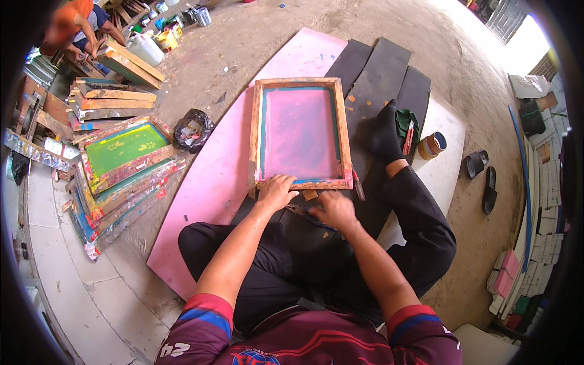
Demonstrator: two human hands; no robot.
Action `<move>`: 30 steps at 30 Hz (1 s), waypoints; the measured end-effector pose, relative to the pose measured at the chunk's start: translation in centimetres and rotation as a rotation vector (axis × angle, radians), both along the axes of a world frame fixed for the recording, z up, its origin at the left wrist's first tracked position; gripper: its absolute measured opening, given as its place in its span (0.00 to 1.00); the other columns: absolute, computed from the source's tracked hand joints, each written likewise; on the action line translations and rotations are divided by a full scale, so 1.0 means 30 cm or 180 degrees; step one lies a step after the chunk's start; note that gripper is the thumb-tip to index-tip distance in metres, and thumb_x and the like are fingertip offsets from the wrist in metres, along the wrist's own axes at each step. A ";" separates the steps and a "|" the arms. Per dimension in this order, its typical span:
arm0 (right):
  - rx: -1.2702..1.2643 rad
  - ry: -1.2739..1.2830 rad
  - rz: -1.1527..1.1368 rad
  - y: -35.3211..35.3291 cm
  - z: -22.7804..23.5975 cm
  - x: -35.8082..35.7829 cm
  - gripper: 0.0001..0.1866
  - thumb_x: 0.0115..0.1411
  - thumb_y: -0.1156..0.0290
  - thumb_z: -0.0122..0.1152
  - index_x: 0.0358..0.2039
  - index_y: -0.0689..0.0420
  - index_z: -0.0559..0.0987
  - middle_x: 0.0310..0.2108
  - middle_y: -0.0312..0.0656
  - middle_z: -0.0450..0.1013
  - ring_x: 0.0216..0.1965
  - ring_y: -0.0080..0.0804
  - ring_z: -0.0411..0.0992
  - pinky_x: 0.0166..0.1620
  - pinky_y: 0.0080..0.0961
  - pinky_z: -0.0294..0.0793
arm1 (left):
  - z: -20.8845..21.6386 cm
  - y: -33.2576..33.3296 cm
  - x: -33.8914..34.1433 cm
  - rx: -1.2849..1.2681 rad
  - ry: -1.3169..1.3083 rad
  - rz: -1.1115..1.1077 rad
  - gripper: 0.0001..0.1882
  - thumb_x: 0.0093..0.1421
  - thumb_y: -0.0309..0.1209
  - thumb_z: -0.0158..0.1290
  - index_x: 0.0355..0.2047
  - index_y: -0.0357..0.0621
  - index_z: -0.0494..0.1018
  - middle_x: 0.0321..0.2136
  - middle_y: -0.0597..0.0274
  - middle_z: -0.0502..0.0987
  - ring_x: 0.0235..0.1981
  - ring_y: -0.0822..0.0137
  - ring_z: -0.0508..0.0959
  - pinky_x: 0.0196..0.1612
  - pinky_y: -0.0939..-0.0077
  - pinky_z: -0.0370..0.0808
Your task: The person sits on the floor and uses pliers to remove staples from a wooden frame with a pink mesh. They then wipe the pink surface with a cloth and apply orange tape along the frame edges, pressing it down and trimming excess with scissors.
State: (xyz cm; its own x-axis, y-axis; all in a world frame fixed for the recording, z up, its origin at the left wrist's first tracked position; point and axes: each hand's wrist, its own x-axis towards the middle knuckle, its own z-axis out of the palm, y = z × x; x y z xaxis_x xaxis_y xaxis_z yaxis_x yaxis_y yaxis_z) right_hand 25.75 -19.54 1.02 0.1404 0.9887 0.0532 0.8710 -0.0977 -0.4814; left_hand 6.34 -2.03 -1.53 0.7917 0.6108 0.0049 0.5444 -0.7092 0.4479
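Note:
A wooden screen-printing frame [298, 182] with a translucent, purple-tinted mesh stands before me. My left hand [278, 191] grips its near rail, fingers over the wood and thumb along the near side. Just to the right and nearer me, my right hand [336, 210] is closed, knuckles up. A dark, narrow tool [298, 208] shows at its left; whether the fingers wrap it is hard to see. Beside the frame's lower right corner lies a tool with a dark red handle [359, 187]. Small tan scraps [310, 194] lie near the rail.
Under the frame are a pink board [207, 176] and dark boards [380, 67]. Right of my foot sit a red cutter [408, 139], a dark green cloth [404, 120] and a can [432, 146]. Stacked screen frames [121, 182] and a black bag [193, 130] stand left. Another person [76, 27] works far left.

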 end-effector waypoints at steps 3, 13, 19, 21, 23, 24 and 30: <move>-0.0778 -0.0616 0.0337 -0.035 0.028 -0.107 0.36 0.52 0.41 0.77 0.51 0.54 0.77 0.49 0.44 0.75 0.55 0.44 0.77 0.48 0.46 0.83 | 0.032 -0.013 0.005 0.0092 0.0144 0.0125 0.22 0.61 0.41 0.68 0.52 0.47 0.78 0.49 0.57 0.83 0.55 0.52 0.80 0.60 0.54 0.76; -0.0848 -0.0339 0.0578 -0.049 0.079 0.005 0.30 0.57 0.50 0.75 0.52 0.57 0.77 0.51 0.45 0.75 0.58 0.45 0.75 0.50 0.42 0.83 | 0.079 -0.015 -0.013 0.0254 0.0416 0.0157 0.20 0.61 0.40 0.67 0.52 0.51 0.79 0.45 0.59 0.84 0.52 0.54 0.82 0.53 0.54 0.79; 0.0121 0.0156 -0.0883 -0.050 0.133 0.125 0.28 0.56 0.54 0.76 0.51 0.58 0.78 0.47 0.48 0.78 0.51 0.52 0.78 0.51 0.46 0.79 | 0.096 -0.046 -0.088 0.0062 0.0257 0.0191 0.19 0.59 0.37 0.69 0.49 0.48 0.82 0.43 0.57 0.85 0.50 0.53 0.83 0.53 0.55 0.80; 0.0105 0.0054 -0.1420 -0.053 0.111 0.172 0.28 0.58 0.54 0.74 0.51 0.59 0.78 0.48 0.50 0.76 0.52 0.53 0.77 0.53 0.46 0.78 | 0.101 -0.078 -0.118 0.0016 0.0212 0.0158 0.20 0.57 0.36 0.70 0.50 0.48 0.83 0.43 0.58 0.86 0.49 0.53 0.83 0.52 0.55 0.80; -0.0041 -0.0081 -0.1804 -0.067 0.093 0.217 0.29 0.61 0.52 0.72 0.52 0.61 0.77 0.49 0.52 0.75 0.54 0.55 0.76 0.55 0.48 0.77 | 0.105 -0.103 -0.145 -0.0064 0.0270 0.0164 0.20 0.57 0.36 0.70 0.49 0.47 0.83 0.43 0.58 0.86 0.49 0.53 0.83 0.53 0.55 0.80; -0.0131 -0.0169 -0.1913 -0.074 0.084 0.238 0.29 0.61 0.52 0.71 0.52 0.62 0.77 0.50 0.52 0.75 0.55 0.54 0.75 0.55 0.48 0.77 | 0.107 -0.117 -0.159 -0.0112 0.0303 0.0171 0.20 0.57 0.36 0.71 0.49 0.47 0.83 0.43 0.59 0.86 0.49 0.54 0.83 0.53 0.55 0.80; -0.0522 -0.0140 -0.2168 -0.091 0.021 0.273 0.29 0.64 0.51 0.69 0.55 0.62 0.78 0.53 0.55 0.76 0.57 0.57 0.75 0.59 0.48 0.75 | 0.073 -0.156 -0.183 -0.0070 0.0020 0.0056 0.22 0.57 0.40 0.70 0.50 0.47 0.82 0.46 0.59 0.85 0.50 0.54 0.82 0.55 0.56 0.80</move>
State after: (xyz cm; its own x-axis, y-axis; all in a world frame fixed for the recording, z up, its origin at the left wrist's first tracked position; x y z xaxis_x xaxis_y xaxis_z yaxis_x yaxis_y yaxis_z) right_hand 33.95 -22.28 1.63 0.7325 0.6773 -0.0692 0.6085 -0.6969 -0.3795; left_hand 0.85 -6.70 0.67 0.7807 0.6247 -0.0136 0.5596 -0.6894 0.4599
